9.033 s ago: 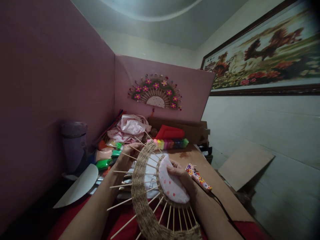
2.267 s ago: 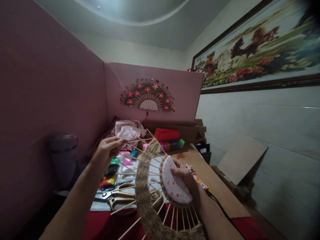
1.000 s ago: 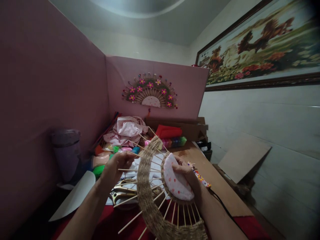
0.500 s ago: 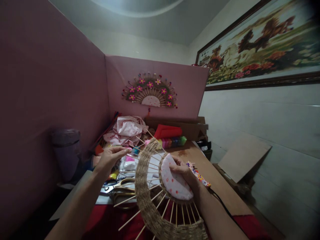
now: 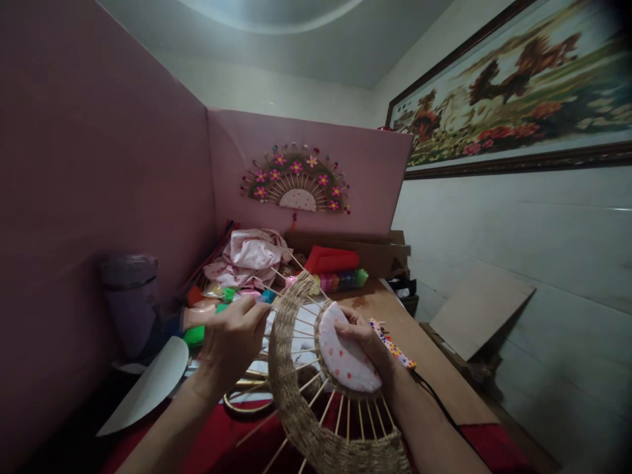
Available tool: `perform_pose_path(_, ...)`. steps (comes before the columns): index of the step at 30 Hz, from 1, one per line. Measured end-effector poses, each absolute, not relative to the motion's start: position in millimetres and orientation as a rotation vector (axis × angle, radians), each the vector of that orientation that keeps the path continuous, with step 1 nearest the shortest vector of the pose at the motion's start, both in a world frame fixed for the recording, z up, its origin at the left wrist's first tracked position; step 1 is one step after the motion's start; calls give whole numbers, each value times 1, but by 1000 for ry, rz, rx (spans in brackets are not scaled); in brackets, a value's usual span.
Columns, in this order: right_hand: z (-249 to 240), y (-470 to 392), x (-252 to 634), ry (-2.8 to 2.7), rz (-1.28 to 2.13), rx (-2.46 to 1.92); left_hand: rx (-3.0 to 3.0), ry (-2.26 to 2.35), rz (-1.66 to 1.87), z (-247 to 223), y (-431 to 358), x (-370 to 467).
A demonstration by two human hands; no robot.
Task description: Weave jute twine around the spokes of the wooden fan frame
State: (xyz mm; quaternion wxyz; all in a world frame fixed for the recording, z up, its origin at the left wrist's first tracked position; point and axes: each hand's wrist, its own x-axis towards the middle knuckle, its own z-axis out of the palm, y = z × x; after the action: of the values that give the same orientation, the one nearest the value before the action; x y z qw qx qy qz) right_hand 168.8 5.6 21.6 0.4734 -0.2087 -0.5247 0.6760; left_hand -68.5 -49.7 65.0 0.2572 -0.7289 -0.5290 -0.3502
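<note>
A half-round fan (image 5: 291, 368) of thin sticks with a woven brown twine band stands tilted in front of me. Its pale centre pad (image 5: 345, 355) has small red spots. My right hand (image 5: 363, 336) grips this pad, thumb on the front and the other fingers behind. My left hand (image 5: 237, 336) is closed, its fingertips pinched together beside the stick tips at the fan's left edge. What those fingertips hold is hidden from view.
Pink cloth (image 5: 251, 253), a red sheet (image 5: 333, 259) and colourful packets (image 5: 340, 281) lie behind the fan. A decorated fan (image 5: 296, 178) hangs on the pink panel. A flowered tool (image 5: 392, 345) with a black cord lies right. A white half-disc (image 5: 148, 388) is at left.
My left hand has moved right and down, turning its back toward me, and now covers the scissors area. Green packets and more of the white half-disc show at left. My right hand keeps its hold.
</note>
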Motion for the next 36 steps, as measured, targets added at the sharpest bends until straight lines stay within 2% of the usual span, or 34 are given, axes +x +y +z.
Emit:
perform_pose_path(14, 22, 5, 170, -1283, 1662, -469, -2103, -1240, -1042, 67, -59, -70)
perform_pose_path(24, 22, 3, 172, -1234, 1629, -471, -2237, -1362, -1130, 79, -75, -75)
perform_pose_path(29, 21, 3, 172, -1239, 1652, -411, -2467, -1445, -1419, 84, -73, -84)
perform_pose_path(36, 18, 2, 173, -1224, 1661, -399, -2551, -1684, -2180, 58, -53, -94)
